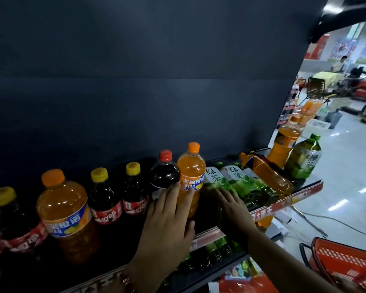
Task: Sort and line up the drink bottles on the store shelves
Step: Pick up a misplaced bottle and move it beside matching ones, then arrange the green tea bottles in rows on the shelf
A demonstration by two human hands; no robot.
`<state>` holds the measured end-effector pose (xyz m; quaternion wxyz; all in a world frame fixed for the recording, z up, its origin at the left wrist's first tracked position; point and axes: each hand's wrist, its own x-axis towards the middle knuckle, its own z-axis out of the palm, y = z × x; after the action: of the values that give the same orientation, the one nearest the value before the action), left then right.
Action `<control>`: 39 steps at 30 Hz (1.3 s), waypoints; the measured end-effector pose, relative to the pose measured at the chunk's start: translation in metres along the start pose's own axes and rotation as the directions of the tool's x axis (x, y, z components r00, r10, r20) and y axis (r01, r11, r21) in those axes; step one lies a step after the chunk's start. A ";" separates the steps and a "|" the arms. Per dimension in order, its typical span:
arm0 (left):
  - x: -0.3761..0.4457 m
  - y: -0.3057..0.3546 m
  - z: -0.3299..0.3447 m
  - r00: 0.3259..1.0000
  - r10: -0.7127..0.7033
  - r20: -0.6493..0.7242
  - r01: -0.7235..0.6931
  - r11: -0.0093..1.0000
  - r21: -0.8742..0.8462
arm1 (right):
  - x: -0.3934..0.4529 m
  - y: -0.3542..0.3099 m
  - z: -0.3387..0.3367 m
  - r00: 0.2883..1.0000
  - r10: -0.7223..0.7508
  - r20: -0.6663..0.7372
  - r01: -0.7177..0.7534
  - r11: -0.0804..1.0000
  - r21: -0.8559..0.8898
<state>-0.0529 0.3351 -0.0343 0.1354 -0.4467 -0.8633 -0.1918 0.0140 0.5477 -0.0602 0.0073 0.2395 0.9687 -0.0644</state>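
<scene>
Upright, orange soda bottle (190,180), blue label

Dark back panel (135,81) across most of frame; glossy pale floor (347,187) right, posters (347,49) upper right.
</scene>
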 end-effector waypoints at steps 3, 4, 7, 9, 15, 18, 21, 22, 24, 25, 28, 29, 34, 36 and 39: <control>0.009 0.016 0.012 0.998 -0.009 -0.062 0.010 1.000 0.014 | 0.011 0.012 -0.007 0.995 -0.041 -0.088 0.042 0.999 0.009; 0.014 0.022 0.017 0.998 -0.024 -0.064 0.025 1.000 0.019 | 0.017 0.016 -0.009 0.994 -0.040 -0.097 0.042 0.999 0.022; 0.029 0.037 0.034 0.993 -0.080 -0.089 0.087 0.993 0.080 | 0.038 0.031 -0.011 0.995 0.020 -0.094 -0.014 0.998 0.058; 0.038 0.048 0.044 0.985 -0.144 -0.099 0.151 0.986 0.073 | 0.056 0.038 -0.012 0.995 0.071 -0.072 -0.066 0.995 0.078; 0.052 0.069 0.062 0.942 -0.307 -0.134 0.317 0.946 0.068 | 0.090 0.035 -0.023 0.997 -0.006 0.074 0.014 0.994 -0.106; 0.052 0.076 0.067 0.929 -0.316 -0.191 0.338 0.937 0.092 | 0.100 0.037 -0.023 0.993 -0.068 0.093 0.075 0.994 -0.082; 0.055 0.079 0.069 0.913 -0.342 -0.224 0.374 0.920 0.118 | 0.103 0.041 -0.018 0.978 -0.153 0.139 0.147 0.988 0.057; 0.055 0.080 0.069 0.910 -0.350 -0.221 0.382 0.915 0.126 | 0.103 0.042 -0.017 0.971 -0.168 0.171 0.147 0.981 0.128; 0.054 0.080 0.069 0.909 -0.358 -0.215 0.392 0.909 0.141 | 0.106 0.041 -0.011 0.957 -0.141 0.253 0.068 0.959 0.276; 0.053 0.080 0.069 0.910 -0.355 -0.215 0.390 0.909 0.147 | 0.109 0.040 -0.008 0.950 -0.108 0.292 0.007 0.946 0.324; 0.049 0.081 0.067 0.917 -0.333 -0.220 0.368 0.918 0.147 | 0.115 0.040 -0.011 0.941 -0.060 0.333 -0.063 0.937 0.345; 0.049 0.081 0.066 0.920 -0.326 -0.217 0.361 0.921 0.146 | 0.116 0.041 -0.012 0.941 -0.064 0.332 -0.061 0.934 0.353; 0.054 0.084 0.050 0.915 -0.362 -0.176 0.391 0.905 0.169 | 0.101 0.044 -0.011 0.962 -0.025 0.273 -0.116 0.864 0.490; 0.059 0.086 0.040 0.923 -0.320 -0.215 0.357 0.921 0.158 | 0.091 0.044 -0.003 0.986 -0.018 0.168 -0.082 0.820 0.567; 0.075 0.085 0.020 0.924 -0.285 -0.254 0.334 0.926 0.178 | 0.081 0.047 0.006 1.000 -0.003 0.016 -0.007 0.769 0.639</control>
<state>-0.0268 0.4427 -0.0040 0.2473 -0.2622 -0.9183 -0.1640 -0.0356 0.6258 -0.0752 -0.0668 0.2282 0.8888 -0.3917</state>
